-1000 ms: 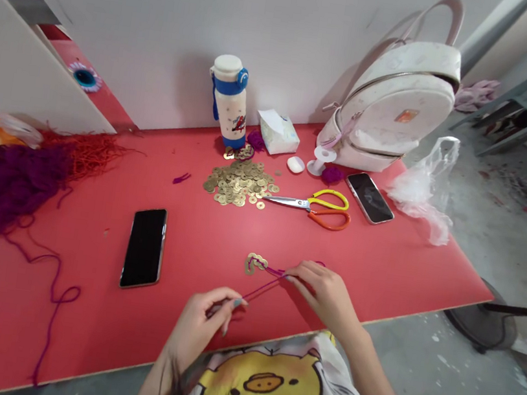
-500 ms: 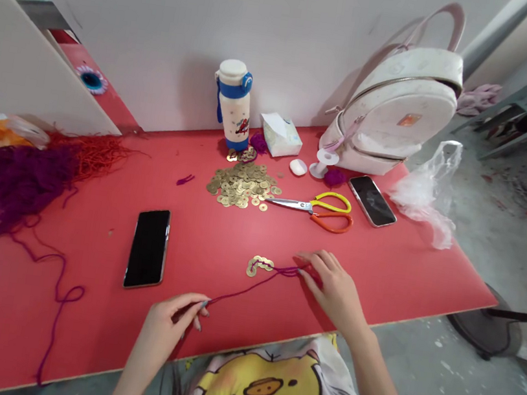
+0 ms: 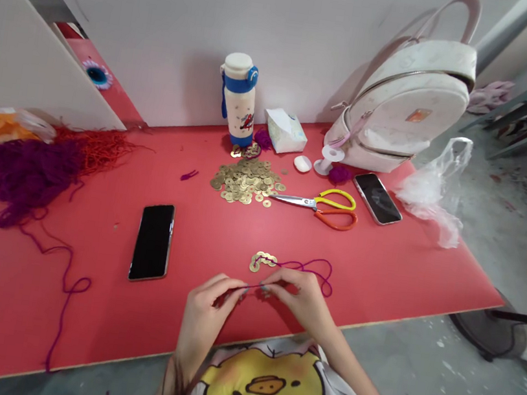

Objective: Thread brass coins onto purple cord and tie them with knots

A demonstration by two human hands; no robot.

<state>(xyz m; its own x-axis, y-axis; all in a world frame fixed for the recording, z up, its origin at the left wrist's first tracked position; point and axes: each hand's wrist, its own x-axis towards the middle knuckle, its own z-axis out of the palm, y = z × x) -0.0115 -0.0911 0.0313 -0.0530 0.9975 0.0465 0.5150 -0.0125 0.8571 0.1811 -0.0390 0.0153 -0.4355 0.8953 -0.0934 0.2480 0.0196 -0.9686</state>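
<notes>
Between my left hand [image 3: 215,302] and my right hand [image 3: 296,294] a short stretch of purple yarn [image 3: 253,286] runs taut. Each hand pinches it between thumb and fingertips, close together above the front of the table. Just beyond my fingers lies a short curved row of brass coins [image 3: 263,259] with the yarn threaded through them. From there the yarn loops out to the right, past my right hand. Farther back is a heap of loose brass coins [image 3: 246,181]. The scissors [image 3: 316,203] with yellow and orange handles lie beside it, blades toward the heap.
A black phone [image 3: 152,242] lies at left, another phone [image 3: 378,198] at right. Tangled purple yarn [image 3: 31,178] covers the left side. Along the back stand a bottle [image 3: 238,102], a tissue pack [image 3: 286,132], a white spool [image 3: 329,159] and a backpack [image 3: 404,106].
My right hand has moved left and toward me, leaving a loose yarn loop on the table. My left hand has moved right, so the hands are now close together on the yarn.
</notes>
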